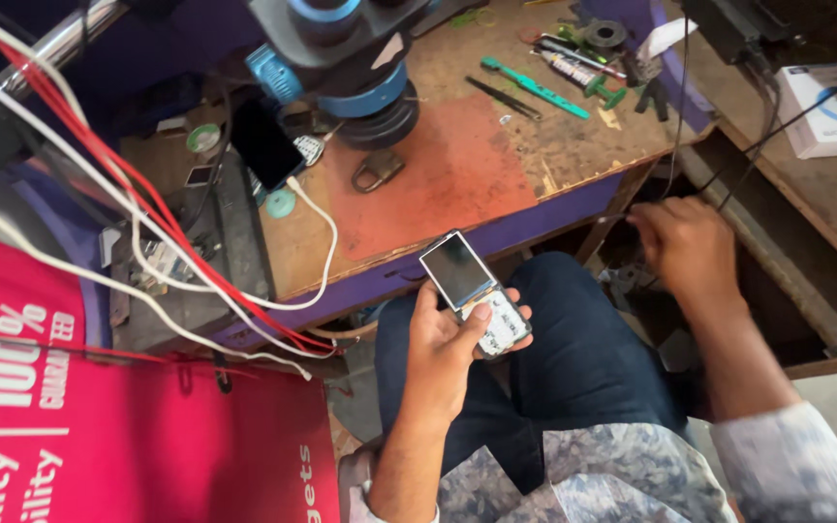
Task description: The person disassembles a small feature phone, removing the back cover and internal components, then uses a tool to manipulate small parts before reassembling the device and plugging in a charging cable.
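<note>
Low in the middle of the frame, our left hand (443,349) grips a keypad phone (475,292) over our lap, thumb lying across its keys, screen dark. Our right hand (687,247) sits at the right of the frame, below the desk (457,184) edge, fingers curled around a thin black cable (728,194). On the desk above we see a padlock (377,170), a green toothbrush (535,89) and a black smartphone (265,143) with a white cable plugged in, upper left.
</note>
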